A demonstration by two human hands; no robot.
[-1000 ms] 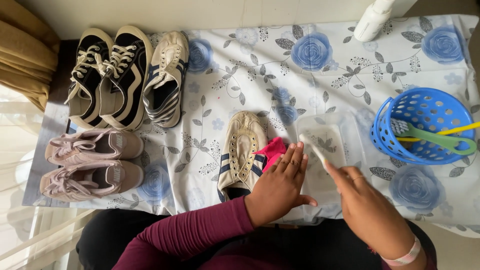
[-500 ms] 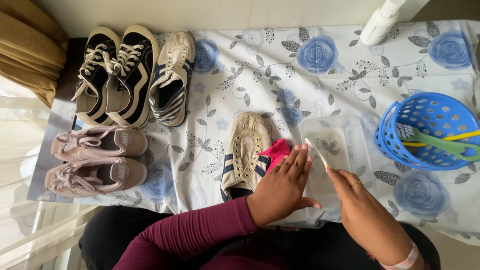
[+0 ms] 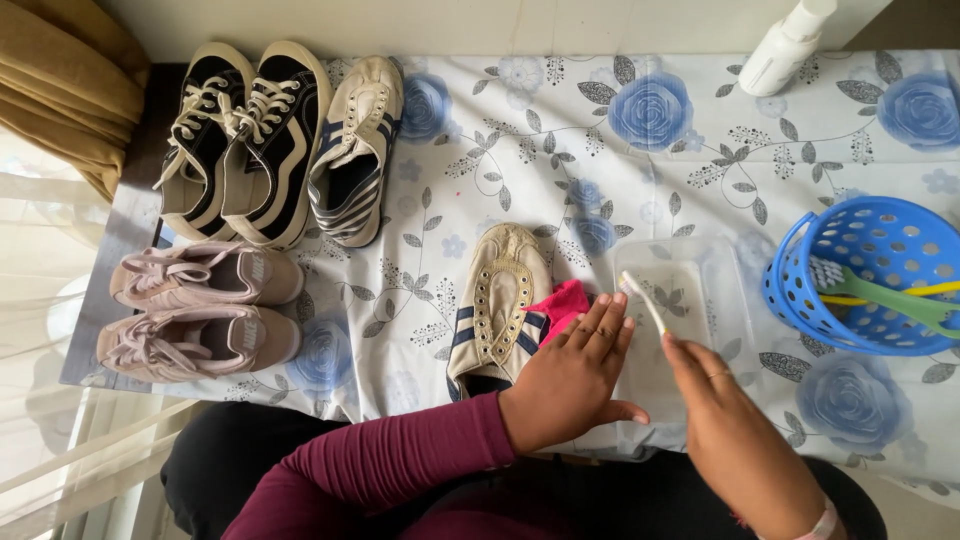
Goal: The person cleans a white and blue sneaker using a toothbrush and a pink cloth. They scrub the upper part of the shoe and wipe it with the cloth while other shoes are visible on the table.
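Head view: your cream shoe (image 3: 497, 305) lies on the flowered cloth (image 3: 640, 150), toe away from you, beside the clear tub (image 3: 700, 300); it looks light and soft, so steady it by the firmer sole edge. Your left hand (image 3: 575, 375) rests flat, fingers together, by the pink rag (image 3: 562, 305). Your right hand (image 3: 725, 425) pinches the thin, stiff toothbrush (image 3: 640, 300) by its handle over the tub.

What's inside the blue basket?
Inside the blue basket lie a green-handled brush with white bristles and a thin yellow stick. Its rim hides the bottom near the edge, and the frame cuts off its right side.
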